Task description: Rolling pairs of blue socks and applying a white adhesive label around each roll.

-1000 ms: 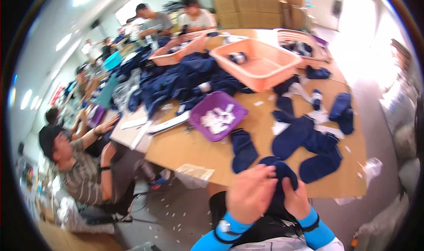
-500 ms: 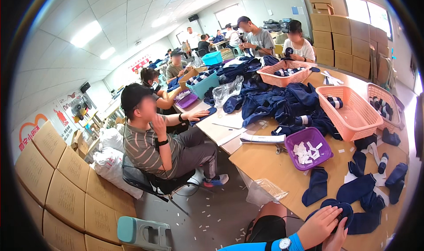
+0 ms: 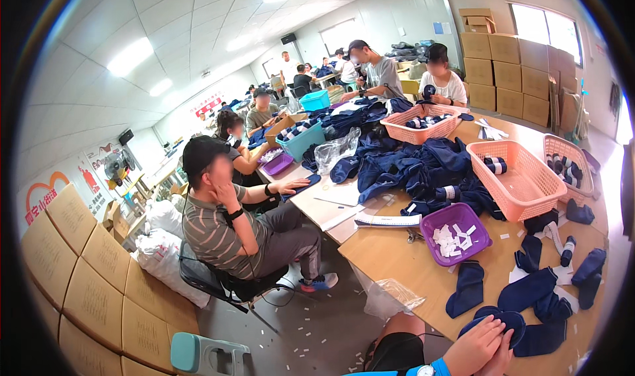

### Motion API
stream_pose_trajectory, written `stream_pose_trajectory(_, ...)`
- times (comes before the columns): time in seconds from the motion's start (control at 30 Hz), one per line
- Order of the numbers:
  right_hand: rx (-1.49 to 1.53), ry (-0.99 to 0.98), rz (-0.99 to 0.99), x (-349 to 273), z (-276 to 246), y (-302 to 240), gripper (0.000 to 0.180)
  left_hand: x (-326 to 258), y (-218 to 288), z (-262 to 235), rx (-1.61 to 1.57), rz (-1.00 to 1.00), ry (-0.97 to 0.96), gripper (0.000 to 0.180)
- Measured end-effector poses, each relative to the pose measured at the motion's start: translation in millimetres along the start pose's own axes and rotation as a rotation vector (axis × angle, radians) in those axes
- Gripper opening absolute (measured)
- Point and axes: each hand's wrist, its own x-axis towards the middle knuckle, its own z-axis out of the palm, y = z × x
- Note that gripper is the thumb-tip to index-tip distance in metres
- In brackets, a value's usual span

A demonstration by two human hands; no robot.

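Navy sock (image 3: 513, 320), soft and rounded in its folds, is grasped between the fingers of a person's left hand (image 3: 473, 347) and right hand (image 3: 501, 359) at the near edge of a table. Well to the left of the grip, printed lines run across brown cardboard cartons (image 3: 96, 286), with red lettering (image 3: 41, 206) on the pale wall behind them. Just beyond the hands, flat navy socks (image 3: 537, 288) lie near a square purple plastic bin (image 3: 481, 228) of small white slips (image 3: 456, 241); farther off, a peach lattice basket (image 3: 537, 205) stands beside a rumpled navy fabric heap (image 3: 413, 171). Smooth and wood-toned, the tabletop (image 3: 380, 260) stretches away from the grip; to its left, a co-worker in a striped shirt (image 3: 215, 225) sits above a gray floor (image 3: 278, 349) dotted with white scraps, under bright ceiling lights (image 3: 130, 57).
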Motion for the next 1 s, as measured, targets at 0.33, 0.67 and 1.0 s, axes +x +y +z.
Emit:
stream_pose_trajectory(0.33, 0.266, -0.118, -0.003, 11, -16, 3, 0.049, 5, -12, 0, -0.053, 0.213, 0.085, 0.04)
stream_pose_trajectory(0.67, 0.176, -0.218, 0.01, 26, -33, -4, 0.053, 6, -10, -11, -0.023, 0.298, -0.121, 0.042)
stream_pose_trajectory(1.0, 0.087, 0.21, -0.213, 27, -40, -22, 0.065, 4, -7, -134, -0.954, 0.089, 0.658, 0.068)
